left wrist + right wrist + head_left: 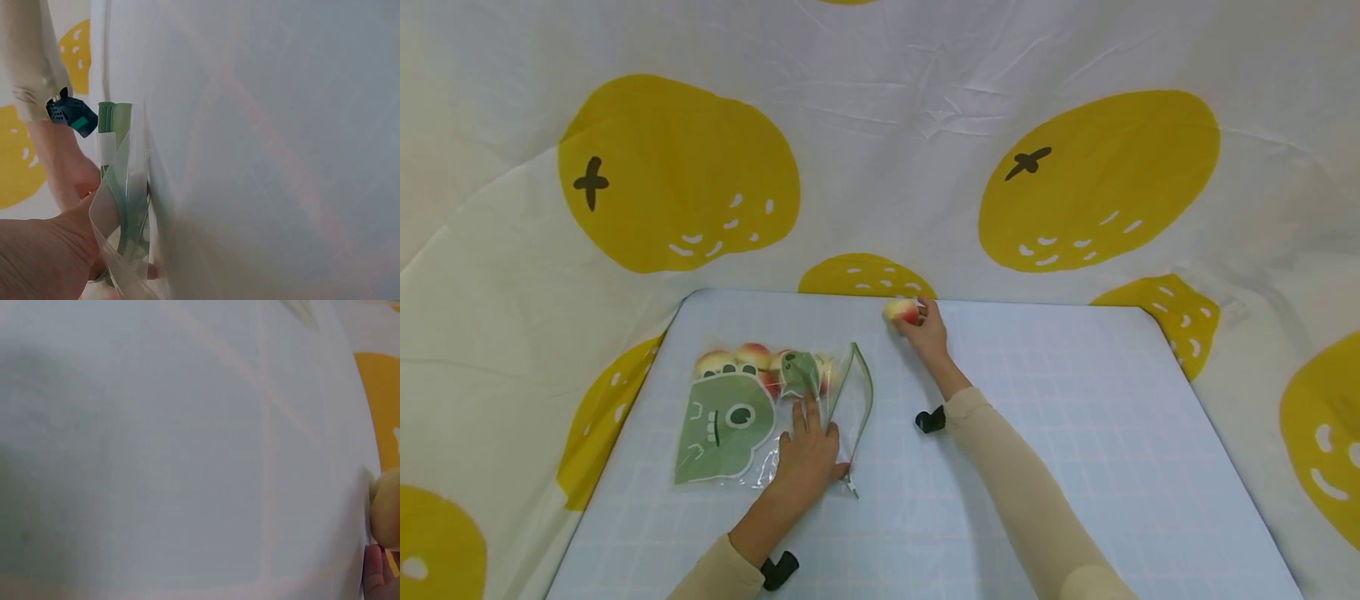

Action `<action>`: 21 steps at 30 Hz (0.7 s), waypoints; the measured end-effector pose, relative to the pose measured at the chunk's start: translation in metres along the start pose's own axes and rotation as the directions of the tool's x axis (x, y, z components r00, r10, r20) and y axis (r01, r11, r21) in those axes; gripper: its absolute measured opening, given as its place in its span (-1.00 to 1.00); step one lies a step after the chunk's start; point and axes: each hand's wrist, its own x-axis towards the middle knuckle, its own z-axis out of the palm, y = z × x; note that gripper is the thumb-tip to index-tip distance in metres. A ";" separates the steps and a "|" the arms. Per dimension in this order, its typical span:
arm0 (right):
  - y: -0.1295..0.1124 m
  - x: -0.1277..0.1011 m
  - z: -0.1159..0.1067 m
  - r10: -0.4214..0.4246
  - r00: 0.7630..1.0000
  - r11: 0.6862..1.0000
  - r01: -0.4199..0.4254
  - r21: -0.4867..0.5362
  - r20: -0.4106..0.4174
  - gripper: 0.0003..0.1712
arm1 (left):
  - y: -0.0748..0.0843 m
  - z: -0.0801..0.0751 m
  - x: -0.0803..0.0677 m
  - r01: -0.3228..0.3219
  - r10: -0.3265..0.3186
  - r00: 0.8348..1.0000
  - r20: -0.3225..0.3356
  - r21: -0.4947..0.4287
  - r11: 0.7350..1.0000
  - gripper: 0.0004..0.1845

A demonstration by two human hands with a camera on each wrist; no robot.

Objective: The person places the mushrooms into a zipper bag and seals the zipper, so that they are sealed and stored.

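Note:
A clear zip bag (760,479) with a green dinosaur print lies on the left of the table, its green-edged mouth facing right and gaping. Several yellow-and-red peaches (752,355) show inside along its far side. My left hand (808,454) rests on the bag near the mouth, fingers spread forward and thumb by the near end of the green strip (115,119). Near the table's far edge, my right hand (927,333) holds another peach (901,312) between thumb and fingers. The right wrist view catches only part of this peach (387,509) and a few fingertips.
The table (1075,433) has a pale, faintly checked cover. A white cloth (887,167) with large yellow fruit prints hangs behind and at both sides. A black wrist camera (930,420) is worn on the right wrist, another (780,571) on the left.

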 end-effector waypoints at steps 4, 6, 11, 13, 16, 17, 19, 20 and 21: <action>0.002 -0.005 -0.002 0.021 1.000 0.999 -0.021 0.033 -0.006 -0.18 | 0.000 0.000 0.000 -0.001 0.001 1.000 -0.006 0.004 1.000 -0.23; 0.002 -0.008 -0.004 0.030 1.000 0.998 -0.030 0.056 -0.004 -0.19 | 0.000 0.000 -0.001 -0.003 0.003 1.000 -0.012 0.004 1.000 -0.23; 0.001 -0.018 -0.011 0.037 0.999 0.994 -0.038 0.099 0.014 -0.20 | -0.001 -0.001 0.000 -0.006 0.007 1.000 -0.014 0.005 1.000 -0.23; 0.000 -0.023 -0.015 0.034 0.999 0.993 -0.037 0.109 0.025 -0.20 | -0.001 -0.001 0.000 -0.009 0.009 1.000 -0.013 0.005 1.000 -0.22; -0.004 -0.032 -0.022 0.025 0.999 0.993 -0.029 0.116 0.041 -0.20 | -0.001 -0.001 0.000 -0.013 0.013 1.000 -0.016 0.003 1.000 -0.22; -0.005 -0.035 -0.024 0.019 0.999 0.993 -0.024 0.117 0.044 -0.21 | 0.000 -0.001 0.000 -0.014 0.014 1.000 -0.017 0.001 1.000 -0.22; -0.008 -0.041 -0.029 0.004 0.999 0.993 -0.011 0.119 0.052 -0.21 | 0.000 -0.002 0.000 -0.020 0.020 1.000 -0.020 0.004 1.000 -0.22; -0.009 -0.044 -0.031 -0.002 0.998 0.993 -0.004 0.120 0.057 -0.21 | 0.000 -0.002 0.000 -0.023 0.023 1.000 -0.020 0.005 1.000 -0.22; -0.010 -0.047 -0.033 -0.008 0.998 0.993 0.001 0.120 0.062 -0.21 | 0.000 -0.002 0.000 -0.025 0.025 1.000 -0.019 0.005 1.000 -0.22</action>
